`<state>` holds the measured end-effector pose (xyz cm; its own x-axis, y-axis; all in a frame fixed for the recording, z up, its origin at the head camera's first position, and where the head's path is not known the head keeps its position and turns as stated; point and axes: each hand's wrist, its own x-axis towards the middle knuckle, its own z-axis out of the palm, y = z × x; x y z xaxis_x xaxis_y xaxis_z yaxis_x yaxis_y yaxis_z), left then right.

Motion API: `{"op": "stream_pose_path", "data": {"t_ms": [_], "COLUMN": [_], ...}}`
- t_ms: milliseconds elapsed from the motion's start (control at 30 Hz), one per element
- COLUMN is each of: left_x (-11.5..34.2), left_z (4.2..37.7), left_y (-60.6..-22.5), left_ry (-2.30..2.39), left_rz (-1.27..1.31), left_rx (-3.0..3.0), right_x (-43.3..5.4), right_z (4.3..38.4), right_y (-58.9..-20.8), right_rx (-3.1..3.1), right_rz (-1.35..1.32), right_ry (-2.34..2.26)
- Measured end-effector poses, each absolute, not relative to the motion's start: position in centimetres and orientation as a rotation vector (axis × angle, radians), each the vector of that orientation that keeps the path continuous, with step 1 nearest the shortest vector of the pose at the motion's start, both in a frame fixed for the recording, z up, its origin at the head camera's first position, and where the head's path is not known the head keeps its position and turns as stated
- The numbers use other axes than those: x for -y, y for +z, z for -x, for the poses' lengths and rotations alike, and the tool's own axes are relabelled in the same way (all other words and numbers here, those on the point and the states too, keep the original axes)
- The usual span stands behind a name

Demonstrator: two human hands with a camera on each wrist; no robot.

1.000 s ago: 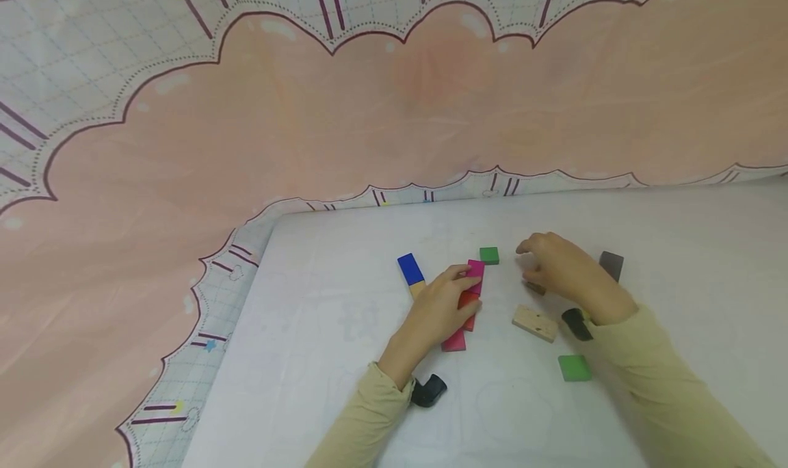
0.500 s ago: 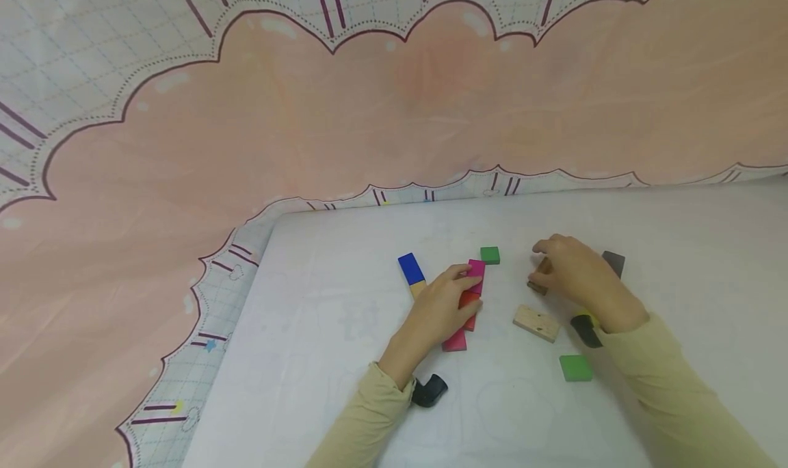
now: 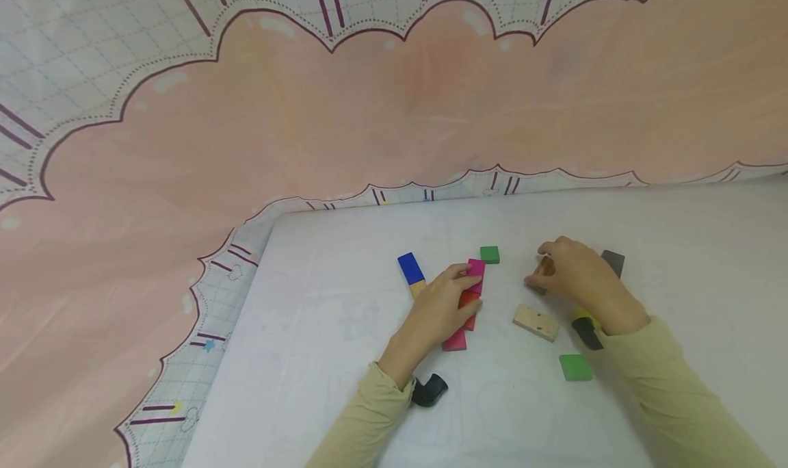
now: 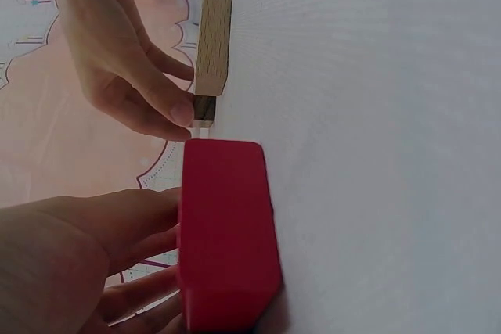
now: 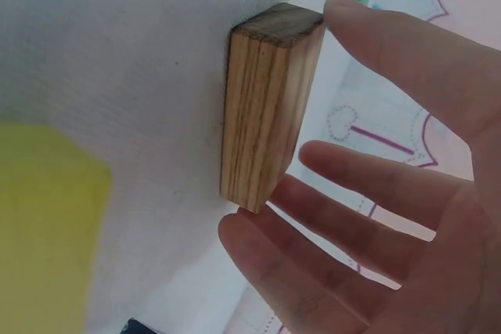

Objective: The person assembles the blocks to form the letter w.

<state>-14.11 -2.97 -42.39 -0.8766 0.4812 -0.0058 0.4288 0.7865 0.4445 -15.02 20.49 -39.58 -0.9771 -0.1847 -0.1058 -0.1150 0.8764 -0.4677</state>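
My left hand (image 3: 431,314) rests its fingers on a row of blocks: a magenta block (image 3: 476,269) and an orange-red block (image 3: 470,319). Nearer me lies a pinkish-red block (image 3: 454,342), large in the left wrist view. My right hand (image 3: 575,276) pinches a brown wooden block (image 5: 270,107) lengthwise, thumb at one end and fingers at the other. That block sits on or just above the white surface; I cannot tell which. In front of the right hand lies a pale wooden block (image 3: 535,323). A small green block (image 3: 490,254) lies beyond the magenta one.
A blue block (image 3: 410,268) touches a tan block (image 3: 417,289) left of the row. Under the right forearm shows a yellow block (image 3: 585,313), with a light green block (image 3: 575,367) nearer me. A dark grey block (image 3: 613,263) lies at the right. Patterned cloth (image 3: 394,126) hangs behind.
My right hand has shifted right and slightly toward me. The brown block between its fingers has turned to a steeper angle and shows more. My left hand stays still on the row.
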Motion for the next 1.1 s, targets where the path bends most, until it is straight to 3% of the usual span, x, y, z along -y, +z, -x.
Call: {"op": "stream_pose_path", "data": {"t_ms": [1100], "left_x": [2.9], "left_z": [14.3], "left_y": [-42.4], "left_ry": [0.622], "left_rz": [-0.761], "left_rx": [-2.87], "right_x": [-20.3], "right_z": [14.7], "right_y": [-40.7], "right_rx": [-2.932], "right_rz": [0.294], "right_ry": [-0.719]}}
